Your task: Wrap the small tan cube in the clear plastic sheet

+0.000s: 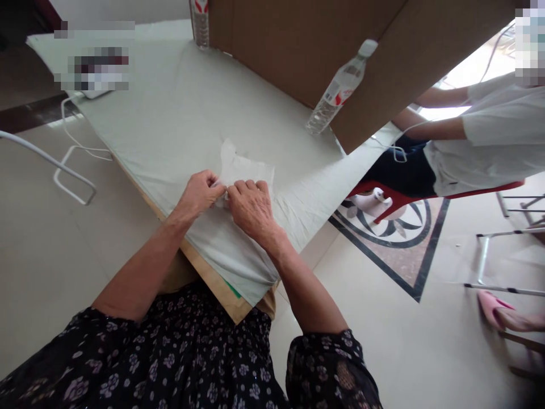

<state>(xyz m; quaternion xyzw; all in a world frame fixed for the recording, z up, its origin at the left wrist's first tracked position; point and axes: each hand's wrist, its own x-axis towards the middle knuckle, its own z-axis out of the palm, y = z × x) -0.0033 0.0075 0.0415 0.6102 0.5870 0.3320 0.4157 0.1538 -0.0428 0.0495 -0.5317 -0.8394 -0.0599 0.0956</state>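
A thin, crumpled white tissue [248,168] lies on the pale cloth of the table near its close corner. My left hand [200,193] pinches its left edge between thumb and fingers. Beside it, my right hand [252,207] rests over the near part of the tissue, knuckles up and fingers curled onto it. The two hands almost meet, thumb tips close together. Fingers hide the near part of the tissue, so its folds there cannot be made out.
A clear water bottle [340,88] stands by a large brown cardboard panel [289,51]; another bottle [201,25] is farther left. A white device [100,85] with a cable lies at the far left. A person in a white shirt [502,125] sits to the right.
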